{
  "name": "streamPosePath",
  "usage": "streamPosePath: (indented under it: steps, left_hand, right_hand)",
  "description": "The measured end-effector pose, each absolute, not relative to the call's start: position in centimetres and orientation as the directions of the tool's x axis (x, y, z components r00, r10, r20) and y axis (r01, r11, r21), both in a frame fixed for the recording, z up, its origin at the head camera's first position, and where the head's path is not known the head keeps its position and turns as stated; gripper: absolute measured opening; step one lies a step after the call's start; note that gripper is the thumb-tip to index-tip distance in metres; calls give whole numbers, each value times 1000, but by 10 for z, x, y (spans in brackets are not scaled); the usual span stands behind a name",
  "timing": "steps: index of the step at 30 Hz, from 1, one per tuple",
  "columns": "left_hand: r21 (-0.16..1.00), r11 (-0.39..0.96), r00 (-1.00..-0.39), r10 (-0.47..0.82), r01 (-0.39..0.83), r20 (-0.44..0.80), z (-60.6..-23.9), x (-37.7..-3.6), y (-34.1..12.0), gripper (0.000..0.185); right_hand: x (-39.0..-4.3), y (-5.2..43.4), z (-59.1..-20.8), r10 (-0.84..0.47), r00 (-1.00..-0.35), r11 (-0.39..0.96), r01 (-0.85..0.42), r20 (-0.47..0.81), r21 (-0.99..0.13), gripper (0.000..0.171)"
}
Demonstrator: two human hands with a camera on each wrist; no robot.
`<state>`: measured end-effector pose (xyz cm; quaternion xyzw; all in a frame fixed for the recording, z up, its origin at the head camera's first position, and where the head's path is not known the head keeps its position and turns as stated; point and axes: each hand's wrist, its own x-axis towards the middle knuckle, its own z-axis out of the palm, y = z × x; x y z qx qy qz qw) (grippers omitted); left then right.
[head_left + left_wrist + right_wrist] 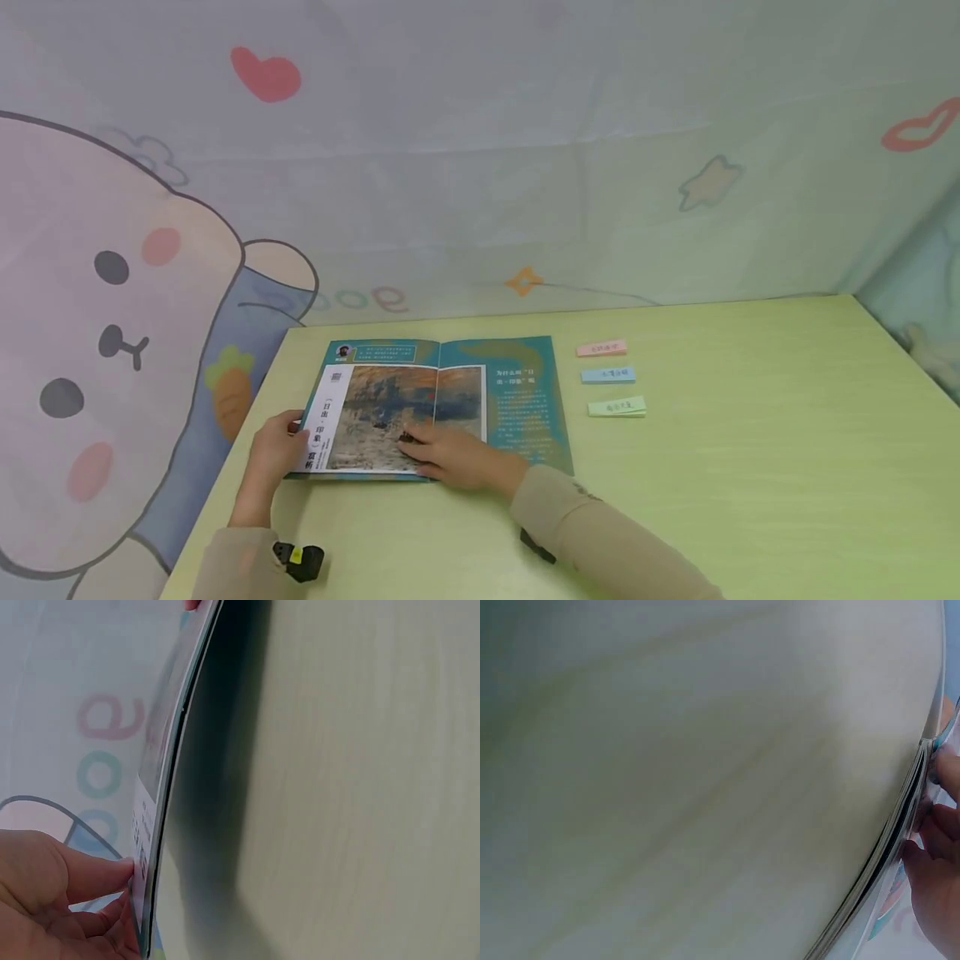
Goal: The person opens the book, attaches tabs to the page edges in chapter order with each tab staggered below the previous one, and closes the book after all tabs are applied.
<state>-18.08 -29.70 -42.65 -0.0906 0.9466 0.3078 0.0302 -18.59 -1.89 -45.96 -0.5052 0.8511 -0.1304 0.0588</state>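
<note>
On glossy magazine [442,400]: both hands, seemingly flat.

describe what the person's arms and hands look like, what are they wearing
Both arms wear long beige sleeves, the left sleeve and the right sleeve. A small black device with a yellow mark sits at the left wrist, and a black strap piece shows under the right wrist. The left hand and right hand are bare, without gloves.
</note>
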Motion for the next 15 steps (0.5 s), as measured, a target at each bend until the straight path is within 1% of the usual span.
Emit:
streamPosePath:
  steps: [6,11,15]
  left_hand:
    - [582,777,-971,-186,-238,-149,-435,-180,-296,38]
    - [573,788,-974,-178,-226,-139,-437,-179,-294,39]
    - [557,799,-974,-178,-227,-141,-437,-180,-292,40]
  right_hand:
    - [-183,-22,-454,-870,-490,487,-841,-51,-235,48]
    - [-181,-27,-450,-844,-525,537,-822,-114,-189,48]
    - [-181,-30,-449,-835,-529,548,-825,-149,-140,47]
